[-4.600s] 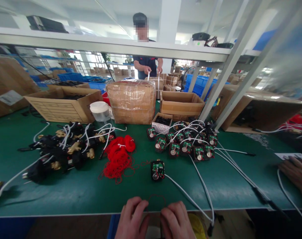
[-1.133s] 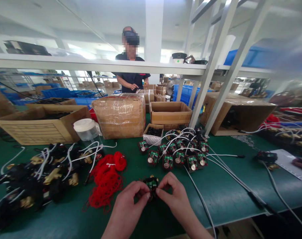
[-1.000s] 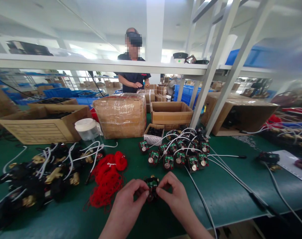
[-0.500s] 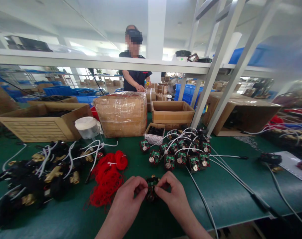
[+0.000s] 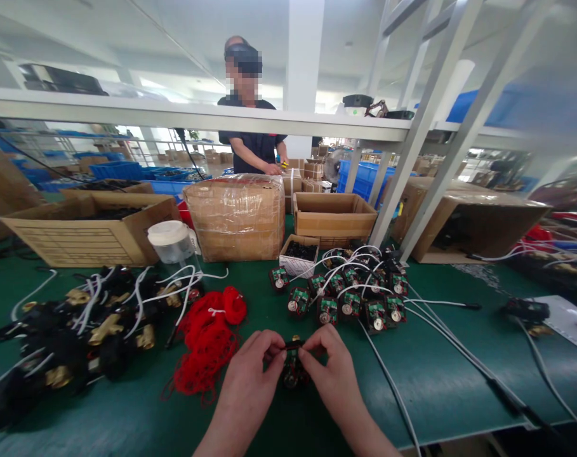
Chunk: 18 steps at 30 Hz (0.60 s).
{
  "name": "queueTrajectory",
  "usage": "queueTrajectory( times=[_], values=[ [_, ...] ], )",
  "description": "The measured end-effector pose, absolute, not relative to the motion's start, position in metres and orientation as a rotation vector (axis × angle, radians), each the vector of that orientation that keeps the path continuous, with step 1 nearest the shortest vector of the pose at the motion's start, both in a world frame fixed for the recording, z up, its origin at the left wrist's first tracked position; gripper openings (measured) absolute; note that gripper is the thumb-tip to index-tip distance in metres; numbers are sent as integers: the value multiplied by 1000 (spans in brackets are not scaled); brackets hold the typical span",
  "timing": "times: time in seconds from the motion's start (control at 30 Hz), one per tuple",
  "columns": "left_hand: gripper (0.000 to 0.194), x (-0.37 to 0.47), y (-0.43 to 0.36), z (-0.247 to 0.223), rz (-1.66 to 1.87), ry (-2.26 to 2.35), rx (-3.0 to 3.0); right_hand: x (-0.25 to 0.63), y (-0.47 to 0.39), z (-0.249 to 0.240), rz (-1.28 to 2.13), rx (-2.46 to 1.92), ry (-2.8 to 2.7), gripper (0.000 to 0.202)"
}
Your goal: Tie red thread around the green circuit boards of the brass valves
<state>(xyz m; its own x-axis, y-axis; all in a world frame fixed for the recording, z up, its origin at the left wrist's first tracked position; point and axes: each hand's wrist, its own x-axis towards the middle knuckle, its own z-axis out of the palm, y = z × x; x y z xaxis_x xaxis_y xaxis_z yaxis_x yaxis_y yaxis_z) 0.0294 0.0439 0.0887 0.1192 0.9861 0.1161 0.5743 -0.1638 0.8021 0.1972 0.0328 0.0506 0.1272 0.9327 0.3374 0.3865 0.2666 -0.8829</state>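
Observation:
A small black strip-like piece (image 5: 294, 344) spans the gap between my fingertips. My left hand (image 5: 256, 374) pinches its left end between thumb and index finger, and my right hand (image 5: 330, 368) pinches the right end. Just below it, on the green bench, stands a small black unit with a circuit board (image 5: 292, 376); a brass fitting shows behind it. Whether the piece touches the unit, I cannot tell. A tangle of red string (image 5: 207, 346) lies left of my left hand. Beyond my right hand sit several similar open units (image 5: 349, 303) with green boards and white cables.
Black units with brass fittings (image 5: 105, 333) are heaped at the left. Behind are a plastic jar (image 5: 170, 242), a taped carton (image 5: 235, 219), an open carton (image 5: 334, 223) and a small box of black parts (image 5: 299, 265). A person (image 5: 252, 143) stands beyond the shelf (image 5: 193, 119).
The black piece now shows level between my fingertips, above the circuit board. My hands stay close to the unit. The whole view has shifted slightly.

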Motion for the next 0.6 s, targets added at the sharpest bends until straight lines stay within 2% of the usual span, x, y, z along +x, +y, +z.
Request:
queueTrajectory(
  times=[0.6],
  values=[
    [8,30,50,91,760,1592,1770,192,35,51,549,-1348,-1460,17]
  ],
)
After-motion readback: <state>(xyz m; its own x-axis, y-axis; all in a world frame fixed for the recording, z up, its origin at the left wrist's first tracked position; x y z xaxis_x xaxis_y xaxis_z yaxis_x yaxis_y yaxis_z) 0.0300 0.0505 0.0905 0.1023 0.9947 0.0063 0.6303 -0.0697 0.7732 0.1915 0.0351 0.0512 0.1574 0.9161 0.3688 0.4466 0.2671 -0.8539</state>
